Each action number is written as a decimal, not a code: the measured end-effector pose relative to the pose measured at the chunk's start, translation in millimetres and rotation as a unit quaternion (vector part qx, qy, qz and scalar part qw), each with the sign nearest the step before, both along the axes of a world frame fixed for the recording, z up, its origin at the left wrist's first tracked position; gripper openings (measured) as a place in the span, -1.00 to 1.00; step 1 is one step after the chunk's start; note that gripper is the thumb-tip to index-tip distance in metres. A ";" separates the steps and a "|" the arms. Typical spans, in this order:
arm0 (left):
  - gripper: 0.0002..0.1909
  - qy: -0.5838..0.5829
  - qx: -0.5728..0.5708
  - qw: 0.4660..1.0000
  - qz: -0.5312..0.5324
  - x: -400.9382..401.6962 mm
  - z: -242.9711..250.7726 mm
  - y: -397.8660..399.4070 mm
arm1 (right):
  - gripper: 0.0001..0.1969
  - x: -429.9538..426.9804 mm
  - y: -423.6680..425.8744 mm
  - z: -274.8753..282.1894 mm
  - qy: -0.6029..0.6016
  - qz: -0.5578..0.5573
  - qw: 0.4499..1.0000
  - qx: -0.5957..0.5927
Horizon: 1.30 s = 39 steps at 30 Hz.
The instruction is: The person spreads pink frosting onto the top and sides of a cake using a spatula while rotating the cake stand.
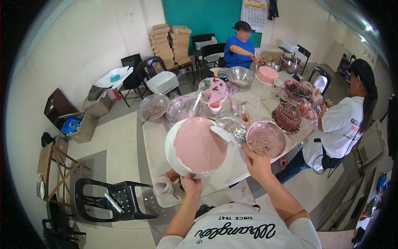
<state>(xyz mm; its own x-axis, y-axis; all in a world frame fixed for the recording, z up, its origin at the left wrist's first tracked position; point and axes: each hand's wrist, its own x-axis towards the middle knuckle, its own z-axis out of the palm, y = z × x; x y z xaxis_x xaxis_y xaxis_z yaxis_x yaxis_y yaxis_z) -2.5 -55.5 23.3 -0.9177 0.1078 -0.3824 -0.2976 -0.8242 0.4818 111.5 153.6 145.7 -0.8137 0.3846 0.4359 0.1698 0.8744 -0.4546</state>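
Note:
In front of me is a round cake (200, 144) with a smooth pink frosted top. White shows around its left and lower edge; I cannot tell side frosting from board there. My left hand (191, 186) grips the near edge of its round white base (171, 155). In my right hand (257, 162) is the handle of a spatula (222, 133). The spatula's pale flat blade lies over the right edge of the cake top; whether it touches is unclear. Just right of the cake stands a metal bowl (266, 139) smeared with pinkish-brown frosting.
Behind the cake are a frosting-smeared bowl (183, 109), a pink cup (215, 106) and a decorated pink cake (213, 88). A chocolate cake (286, 115) sits at right. A clear jar (163, 186) is at the near table edge. Two people (239, 48) (345, 115) work around the table.

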 end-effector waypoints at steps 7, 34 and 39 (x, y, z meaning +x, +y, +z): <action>-0.38 -0.001 0.008 1.000 0.005 2.5 -1.0 -1.9 | -0.63 28.5 -7.3 -11.5 -0.022 0.000 0.994 0.110; -0.39 0.028 0.014 0.996 -0.080 7.1 -0.9 -11.9 | -0.63 76.4 20.7 8.5 0.032 0.006 0.995 0.091; -0.40 0.046 0.034 0.994 -0.098 6.3 -2.9 -14.1 | -0.63 46.1 20.4 27.2 0.064 0.009 0.992 0.106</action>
<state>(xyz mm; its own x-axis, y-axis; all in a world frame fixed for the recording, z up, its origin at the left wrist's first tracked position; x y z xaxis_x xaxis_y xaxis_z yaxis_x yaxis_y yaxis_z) 3.8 -69.6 20.3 -0.9072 0.3107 -0.2836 -0.4130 -0.7858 0.4603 157.6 174.0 172.9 -0.7523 0.2590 0.6058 0.1053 0.9549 -0.2775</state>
